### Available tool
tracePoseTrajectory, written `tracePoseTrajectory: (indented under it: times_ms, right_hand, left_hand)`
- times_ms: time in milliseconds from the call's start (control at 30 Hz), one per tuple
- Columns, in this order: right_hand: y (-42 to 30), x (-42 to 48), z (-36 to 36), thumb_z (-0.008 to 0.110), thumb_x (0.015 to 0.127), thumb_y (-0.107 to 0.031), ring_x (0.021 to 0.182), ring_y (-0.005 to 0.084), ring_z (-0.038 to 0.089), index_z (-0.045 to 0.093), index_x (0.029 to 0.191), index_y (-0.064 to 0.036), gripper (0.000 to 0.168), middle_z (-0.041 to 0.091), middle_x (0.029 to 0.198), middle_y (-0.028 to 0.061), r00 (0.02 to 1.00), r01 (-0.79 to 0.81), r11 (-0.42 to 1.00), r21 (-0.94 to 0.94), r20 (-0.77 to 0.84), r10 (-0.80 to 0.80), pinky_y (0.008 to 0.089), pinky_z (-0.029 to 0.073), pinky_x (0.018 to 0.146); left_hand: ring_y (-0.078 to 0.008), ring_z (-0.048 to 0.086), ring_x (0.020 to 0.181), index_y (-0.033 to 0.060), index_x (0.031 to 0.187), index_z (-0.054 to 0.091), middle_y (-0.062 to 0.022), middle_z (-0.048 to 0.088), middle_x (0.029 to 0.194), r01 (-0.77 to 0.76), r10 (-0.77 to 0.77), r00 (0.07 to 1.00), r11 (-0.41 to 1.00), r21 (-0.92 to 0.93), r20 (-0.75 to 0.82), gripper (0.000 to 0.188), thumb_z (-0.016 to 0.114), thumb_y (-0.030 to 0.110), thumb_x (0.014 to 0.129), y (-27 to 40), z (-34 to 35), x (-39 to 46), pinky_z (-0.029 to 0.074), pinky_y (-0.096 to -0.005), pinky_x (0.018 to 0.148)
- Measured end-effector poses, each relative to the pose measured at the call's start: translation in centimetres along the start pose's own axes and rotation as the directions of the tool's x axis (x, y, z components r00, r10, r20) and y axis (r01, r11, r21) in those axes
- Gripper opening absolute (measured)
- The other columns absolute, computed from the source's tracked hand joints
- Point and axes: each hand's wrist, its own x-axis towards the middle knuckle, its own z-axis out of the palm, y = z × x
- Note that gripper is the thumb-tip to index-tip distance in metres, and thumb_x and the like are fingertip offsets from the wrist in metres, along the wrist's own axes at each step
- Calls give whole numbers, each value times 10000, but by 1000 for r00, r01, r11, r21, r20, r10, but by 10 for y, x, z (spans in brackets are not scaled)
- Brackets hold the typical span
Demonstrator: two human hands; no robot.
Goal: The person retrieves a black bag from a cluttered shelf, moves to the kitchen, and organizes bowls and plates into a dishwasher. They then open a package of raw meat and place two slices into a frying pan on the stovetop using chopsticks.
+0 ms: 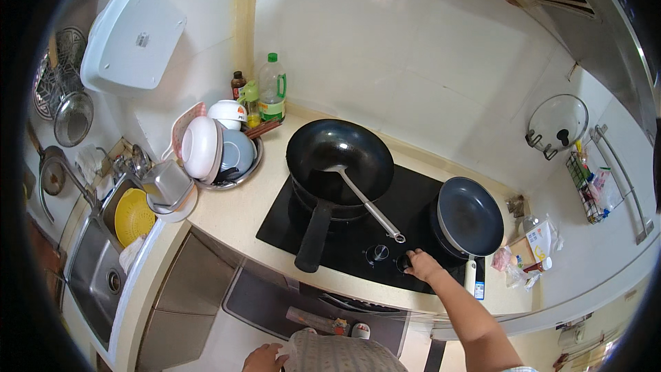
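My right hand (422, 265) grips the right control knob (403, 263) of a black glass cooktop (356, 263). The left knob (379, 252) beside it is untouched. A black wok (341, 139) sits on the left burner, its dark handle (316, 235) pointing towards me. In the wok rests a metal ladle (369, 204), whose long handle reaches over the rim towards the knobs. A dark frying pan (470, 217) with a white handle (470, 276) is on the right burner. My left hand (264, 357) hangs low beside my clothing, fingers apart and apparently holding nothing.
A round metal tray (237, 182) with bowls and chopsticks stands left of the cooktop, before bottles (272, 88). Further left are a sink (95, 279) and a yellow colander (135, 217). Bags and packets (524, 256) lie at right. A glass lid (557, 121) hangs on the wall.
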Motion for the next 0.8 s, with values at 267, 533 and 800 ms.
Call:
tracePoseTrajectory:
  times_ms: [267, 533, 800]
  right_hand:
    - [-40, -5, -1, 550, 755, -442, 855, 332, 573, 508, 948, 0, 484, 580, 897, 210, 833, -505, 832, 229, -121, 539, 390, 479, 726]
    - [-26, 3, 13, 606, 739, -252, 854, 358, 557, 497, 951, 23, 364, 547, 914, 238, 914, -307, 931, 199, -212, 346, 390, 471, 738]
    - [-16, 3, 13, 624, 712, -199, 838, 372, 544, 528, 924, 34, 329, 563, 869, 240, 951, -142, 979, 144, -253, 176, 397, 445, 744]
  left_hand:
    - [-298, 556, 868, 51, 1045, 526, -143, 583, 931, 88, -88, 996, 993, 83, -3, 357, 512, 319, 809, 0, -7, -5, 441, -372, 749]
    - [-293, 553, 834, 52, 1004, 541, -135, 576, 904, 105, -101, 992, 993, 57, -74, 329, 540, 299, 788, -27, 17, -13, 439, -374, 727]
    - [-296, 553, 814, 42, 996, 533, -147, 568, 866, 180, -188, 981, 975, -130, -54, 309, 559, 253, 771, -57, 39, -3, 438, -372, 708]
